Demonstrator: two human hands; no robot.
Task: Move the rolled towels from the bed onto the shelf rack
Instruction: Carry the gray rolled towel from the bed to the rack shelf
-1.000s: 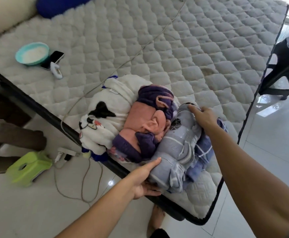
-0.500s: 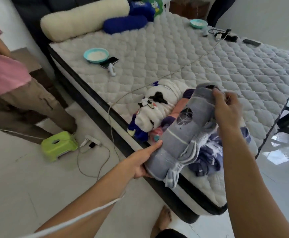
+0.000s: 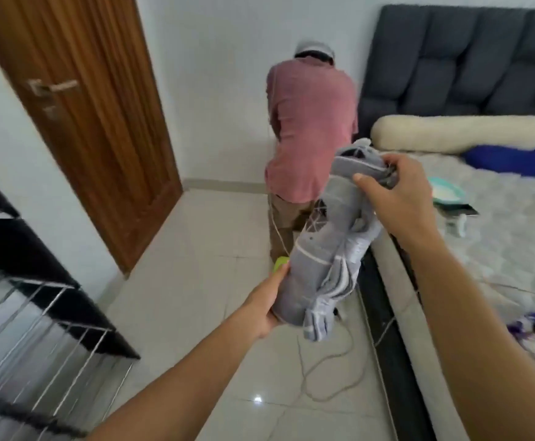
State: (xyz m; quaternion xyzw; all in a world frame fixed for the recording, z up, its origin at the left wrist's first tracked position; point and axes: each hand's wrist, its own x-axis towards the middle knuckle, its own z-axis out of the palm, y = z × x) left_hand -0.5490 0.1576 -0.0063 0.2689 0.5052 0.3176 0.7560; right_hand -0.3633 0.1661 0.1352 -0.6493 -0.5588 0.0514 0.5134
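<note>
Grey rolled towel (image 3: 330,246) between both hands' fingers (image 3: 360,179)

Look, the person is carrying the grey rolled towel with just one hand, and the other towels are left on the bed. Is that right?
Not quite. The head view shows both hands on the grey rolled towel: the left hand holds its lower end, the right hand its top.

Grey rolled towel (image 3: 330,246) with white stripes, tilted upright, above the floor.
</note>
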